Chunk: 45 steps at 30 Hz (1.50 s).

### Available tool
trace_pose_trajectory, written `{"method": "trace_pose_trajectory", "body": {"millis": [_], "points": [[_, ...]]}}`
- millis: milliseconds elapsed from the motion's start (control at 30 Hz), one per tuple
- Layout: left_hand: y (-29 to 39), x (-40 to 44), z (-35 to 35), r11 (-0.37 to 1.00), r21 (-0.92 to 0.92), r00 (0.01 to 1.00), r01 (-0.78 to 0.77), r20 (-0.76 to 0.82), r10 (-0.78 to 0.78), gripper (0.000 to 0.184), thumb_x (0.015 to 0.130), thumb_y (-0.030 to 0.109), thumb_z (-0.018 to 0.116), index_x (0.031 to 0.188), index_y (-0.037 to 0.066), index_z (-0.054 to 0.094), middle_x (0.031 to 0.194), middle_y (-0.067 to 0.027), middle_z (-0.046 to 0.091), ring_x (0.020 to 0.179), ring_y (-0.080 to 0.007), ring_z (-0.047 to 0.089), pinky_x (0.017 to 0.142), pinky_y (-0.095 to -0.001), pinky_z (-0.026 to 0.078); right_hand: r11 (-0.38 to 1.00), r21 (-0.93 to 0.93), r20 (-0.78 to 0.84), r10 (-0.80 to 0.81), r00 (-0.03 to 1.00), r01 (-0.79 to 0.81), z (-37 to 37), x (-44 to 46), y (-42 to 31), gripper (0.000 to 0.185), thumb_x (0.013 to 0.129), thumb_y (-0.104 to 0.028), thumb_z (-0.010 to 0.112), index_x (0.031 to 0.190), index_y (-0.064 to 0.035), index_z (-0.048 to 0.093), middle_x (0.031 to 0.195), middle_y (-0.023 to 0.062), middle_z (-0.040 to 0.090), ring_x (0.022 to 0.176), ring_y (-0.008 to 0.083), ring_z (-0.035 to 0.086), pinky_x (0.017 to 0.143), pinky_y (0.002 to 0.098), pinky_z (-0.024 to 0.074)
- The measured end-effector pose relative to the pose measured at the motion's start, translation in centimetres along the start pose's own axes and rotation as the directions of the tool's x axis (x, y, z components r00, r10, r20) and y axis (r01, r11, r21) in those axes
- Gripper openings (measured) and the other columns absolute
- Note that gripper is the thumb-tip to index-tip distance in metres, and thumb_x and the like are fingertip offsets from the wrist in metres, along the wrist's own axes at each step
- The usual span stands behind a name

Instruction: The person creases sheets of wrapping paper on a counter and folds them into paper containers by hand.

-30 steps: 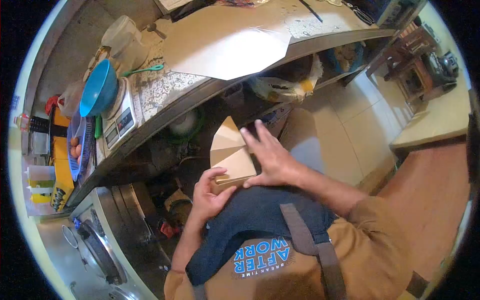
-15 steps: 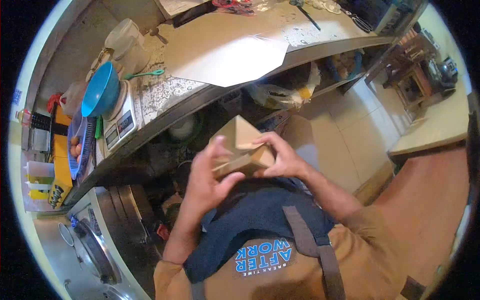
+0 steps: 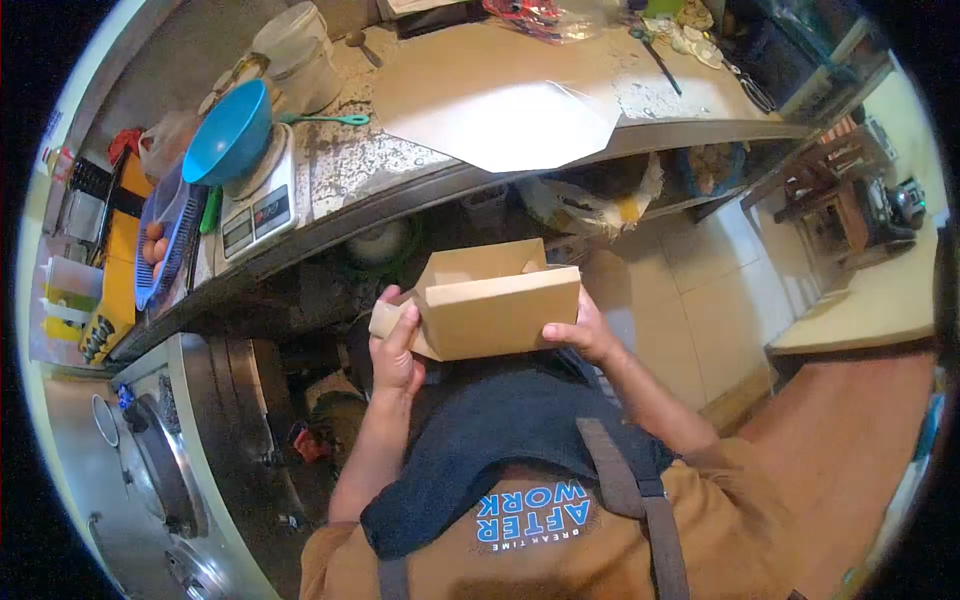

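A brown cardboard box (image 3: 505,315), partly folded up, is held between both hands above the lap, its long side facing me and its top open. My left hand (image 3: 397,350) grips the left end, where a flap sticks out, with the thumb on that flap. At the right end my right hand (image 3: 585,330) has its thumb on the long side and its other fingers behind the box, mostly hidden. Beyond the box, a large flat cardboard sheet (image 3: 500,100) lies on the counter, one edge over the front.
On the counter's left stand a blue bowl (image 3: 228,135), a digital scale (image 3: 257,222), a basket (image 3: 168,245) with several eggs and clear plastic containers (image 3: 298,60). A green-handled tool (image 3: 340,119) lies near them. Pans (image 3: 150,450) sit at lower left; wooden furniture (image 3: 825,205) stands right.
The cardboard has been turned so that its long side faces me, and it now looks box-shaped. Both hands have moved apart to its two ends. The view has shifted slightly.
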<state>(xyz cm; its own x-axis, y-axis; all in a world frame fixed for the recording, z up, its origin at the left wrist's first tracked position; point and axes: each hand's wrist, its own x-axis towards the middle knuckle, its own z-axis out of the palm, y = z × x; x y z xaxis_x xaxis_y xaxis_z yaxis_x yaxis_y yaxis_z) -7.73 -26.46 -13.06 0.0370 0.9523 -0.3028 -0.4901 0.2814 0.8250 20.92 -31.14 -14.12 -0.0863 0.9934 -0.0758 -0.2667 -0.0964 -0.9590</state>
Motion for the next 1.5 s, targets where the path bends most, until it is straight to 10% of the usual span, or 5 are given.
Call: {"method": "trace_pose_trajectory", "body": {"millis": [167,333,667,1200,1500], "points": [[0.5,-0.4,0.7,0.994,0.099,0.974,0.038,0.219,-0.059,0.051,0.093,0.019,0.072,0.134,0.002,0.046,0.127,-0.013,0.06,0.115,-0.0223,0.06,0.101,-0.0384,0.048,0.998,-0.039,0.005,0.056,0.998,-0.055,0.2,-0.6,0.3,0.088,0.073,-0.028,0.086,0.142,-0.0029,0.039,0.133,0.0095,0.053,0.125,0.0206,0.05,0.109,0.0382,0.0387],[0.5,-2.1,0.6,0.95,0.311,0.876,-0.022,0.464,-0.132,0.126,0.052,0.055,0.096,0.144,0.001,0.03,0.149,-0.0141,0.038,0.132,-0.0251,0.045,0.115,-0.0418,0.033,0.992,0.003,0.038,0.127,0.991,-0.127,-0.3,-1.3,1.9,0.086,0.075,-0.028,0.085,0.144,-0.0026,0.04,0.13,0.0091,0.056,0.122,0.02,0.052,0.107,0.0371,0.0398],[-2.9,0.4,0.9,0.835,0.494,0.95,-0.242,0.295,0.101,0.042,0.098,0.035,0.063,0.122,0.003,0.048,0.113,-0.0082,0.058,0.104,-0.0153,0.054,0.093,-0.0329,0.046,0.978,-0.11,-0.09,0.17,0.981,-0.18,-0.1,0.2,3.0,0.058,0.087,-0.036,0.077,0.127,-0.0009,0.053,0.116,0.0092,0.063,0.104,0.0148,0.06,0.093,0.0326,0.0497],[-5.4,2.5,-1.1,0.82,0.533,0.95,-0.208,0.309,0.039,0.028,0.102,0.028,0.058,0.106,0.001,0.059,0.1,-0.0048,0.067,0.088,-0.0106,0.06,0.081,-0.028,0.05,0.987,-0.137,-0.083,0.067,0.994,-0.078,0.4,-1.4,4.1,0.071,0.085,-0.034,0.079,0.139,-0.0006,0.046,0.125,0.012,0.061,0.114,0.0177,0.057,0.096,0.035,0.0486],[-1.7,2.7,4.6,0.798,0.495,0.667,-0.344,0.727,-0.163,0.12,0.063,0.023,0.095,0.156,0.008,0.022,0.148,-0.0135,0.041,0.134,-0.025,0.045,0.112,-0.0414,0.039,0.836,0.403,0.05,0.386,0.921,-0.372,-7.4,-6.1,-0.6,0.096,0.086,-0.078,0.05,0.157,-0.0195,0.024,0.138,0.0092,0.053,0.124,0.0251,0.055,0.087,0.0434,0.0566]]}}
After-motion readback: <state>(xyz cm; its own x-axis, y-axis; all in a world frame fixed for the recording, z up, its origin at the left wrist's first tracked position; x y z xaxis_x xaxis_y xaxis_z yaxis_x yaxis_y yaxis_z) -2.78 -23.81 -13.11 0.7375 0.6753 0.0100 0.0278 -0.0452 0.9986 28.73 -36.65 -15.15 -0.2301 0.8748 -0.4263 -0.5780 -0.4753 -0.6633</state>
